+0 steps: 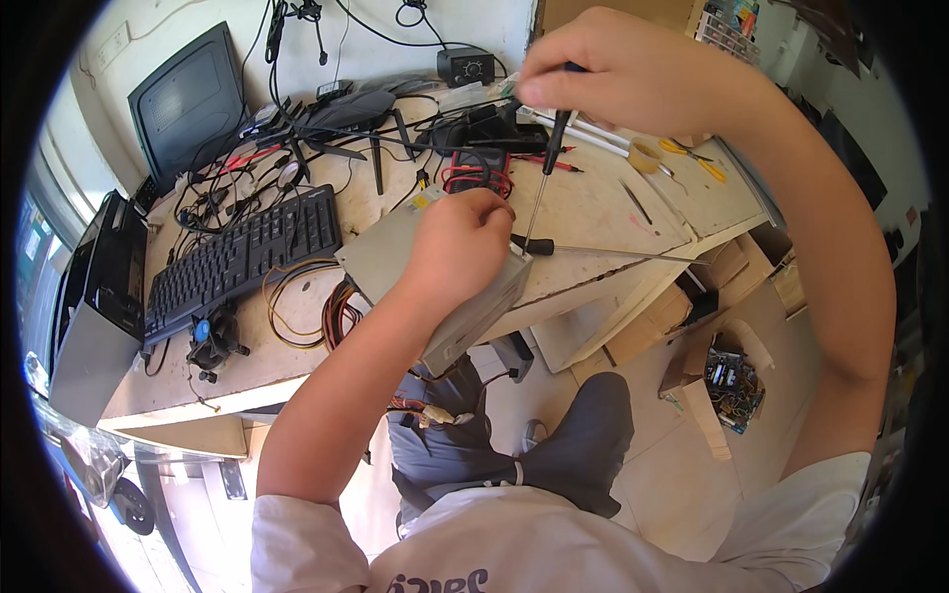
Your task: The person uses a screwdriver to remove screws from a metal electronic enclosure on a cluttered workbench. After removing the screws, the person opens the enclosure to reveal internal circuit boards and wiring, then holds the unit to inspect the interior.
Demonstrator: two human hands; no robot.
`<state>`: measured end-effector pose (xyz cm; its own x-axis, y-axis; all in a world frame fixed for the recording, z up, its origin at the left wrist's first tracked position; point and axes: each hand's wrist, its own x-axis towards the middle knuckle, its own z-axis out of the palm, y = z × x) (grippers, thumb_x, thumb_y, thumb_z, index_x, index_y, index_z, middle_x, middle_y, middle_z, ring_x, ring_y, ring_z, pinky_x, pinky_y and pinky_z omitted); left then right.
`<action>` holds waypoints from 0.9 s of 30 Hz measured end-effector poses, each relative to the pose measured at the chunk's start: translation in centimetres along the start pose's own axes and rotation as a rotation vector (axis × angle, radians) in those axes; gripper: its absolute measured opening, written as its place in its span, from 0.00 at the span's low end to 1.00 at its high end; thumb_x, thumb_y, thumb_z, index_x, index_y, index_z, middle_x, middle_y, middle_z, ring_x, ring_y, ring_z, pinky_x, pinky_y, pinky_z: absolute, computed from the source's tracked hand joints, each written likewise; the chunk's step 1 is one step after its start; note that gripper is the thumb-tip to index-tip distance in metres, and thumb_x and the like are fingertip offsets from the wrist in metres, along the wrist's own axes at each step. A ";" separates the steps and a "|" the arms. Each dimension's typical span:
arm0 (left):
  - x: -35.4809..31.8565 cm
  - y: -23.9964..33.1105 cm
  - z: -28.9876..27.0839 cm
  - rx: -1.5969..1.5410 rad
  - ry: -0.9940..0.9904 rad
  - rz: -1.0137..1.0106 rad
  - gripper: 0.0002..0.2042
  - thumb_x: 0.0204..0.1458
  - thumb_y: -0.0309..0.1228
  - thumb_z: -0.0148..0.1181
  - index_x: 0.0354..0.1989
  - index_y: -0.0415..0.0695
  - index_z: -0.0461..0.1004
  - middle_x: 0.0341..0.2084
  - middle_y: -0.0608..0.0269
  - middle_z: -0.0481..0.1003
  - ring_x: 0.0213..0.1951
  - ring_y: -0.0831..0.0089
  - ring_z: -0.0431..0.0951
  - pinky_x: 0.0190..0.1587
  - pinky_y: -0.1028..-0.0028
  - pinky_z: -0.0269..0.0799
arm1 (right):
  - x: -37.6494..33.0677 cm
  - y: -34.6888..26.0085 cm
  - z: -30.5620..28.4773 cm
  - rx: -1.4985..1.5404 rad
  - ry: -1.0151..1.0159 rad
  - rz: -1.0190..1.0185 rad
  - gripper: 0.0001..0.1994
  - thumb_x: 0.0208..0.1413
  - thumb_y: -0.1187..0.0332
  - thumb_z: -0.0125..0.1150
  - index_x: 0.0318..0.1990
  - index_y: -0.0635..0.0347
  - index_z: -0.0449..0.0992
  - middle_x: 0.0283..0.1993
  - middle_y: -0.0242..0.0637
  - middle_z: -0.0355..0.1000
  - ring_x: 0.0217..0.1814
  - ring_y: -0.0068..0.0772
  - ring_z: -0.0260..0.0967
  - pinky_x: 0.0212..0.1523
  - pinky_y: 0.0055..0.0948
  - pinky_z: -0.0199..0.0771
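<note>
A grey metal computer power supply (381, 247) lies at the table's front edge, its near part jutting past the edge. My left hand (460, 242) rests on its top with curled fingers, steadying it near the right end; the fingertips are partly hidden. My right hand (598, 84) is raised above and closed around the dark handle of a screwdriver (540, 198). The shaft points down, with its tip at the power supply's right corner. A second screwdriver (603, 253) with a dark handle lies beside that corner. Bundled coloured wires (338, 314) come from the power supply's left side.
A black keyboard (247, 257), a cooling fan (213, 341) and tangled cables fill the left. Behind the power supply sits a red-and-black multimeter (479, 168). Yellow scissors (697, 158) and tape (645, 156) lie far right. On the floor, a cardboard box (692, 395) holds circuit boards.
</note>
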<state>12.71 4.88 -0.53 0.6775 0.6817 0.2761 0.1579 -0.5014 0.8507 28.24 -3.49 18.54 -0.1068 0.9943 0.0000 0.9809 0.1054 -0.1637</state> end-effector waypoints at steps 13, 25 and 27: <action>0.0 -0.4 0.1 -0.006 0.005 0.015 0.13 0.55 0.31 0.54 0.39 0.38 0.82 0.31 0.47 0.82 0.35 0.55 0.83 0.43 0.64 0.76 | 0.7 0.5 -0.4 -0.155 -0.012 0.045 0.17 0.61 0.64 0.55 0.53 0.66 0.76 0.32 0.38 0.71 0.32 0.31 0.66 0.35 0.34 0.69; -0.1 0.2 0.1 0.021 -0.015 0.034 0.12 0.55 0.31 0.54 0.38 0.39 0.82 0.31 0.47 0.82 0.36 0.54 0.83 0.43 0.63 0.76 | 0.4 1.4 0.7 -0.073 0.104 -0.157 0.17 0.62 0.62 0.57 0.52 0.65 0.77 0.34 0.38 0.73 0.30 0.30 0.68 0.34 0.35 0.70; -0.2 0.1 0.0 0.044 -0.018 0.038 0.12 0.54 0.31 0.55 0.38 0.40 0.83 0.31 0.47 0.82 0.37 0.53 0.83 0.43 0.63 0.76 | 0.5 1.4 0.6 -0.050 0.106 -0.166 0.17 0.61 0.62 0.57 0.52 0.65 0.77 0.34 0.38 0.74 0.29 0.30 0.68 0.34 0.35 0.70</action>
<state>12.59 4.63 -0.49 0.6962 0.6525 0.2994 0.1629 -0.5497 0.8193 29.51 -2.89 17.68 -0.2528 0.9591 0.1275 0.9583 0.2663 -0.1035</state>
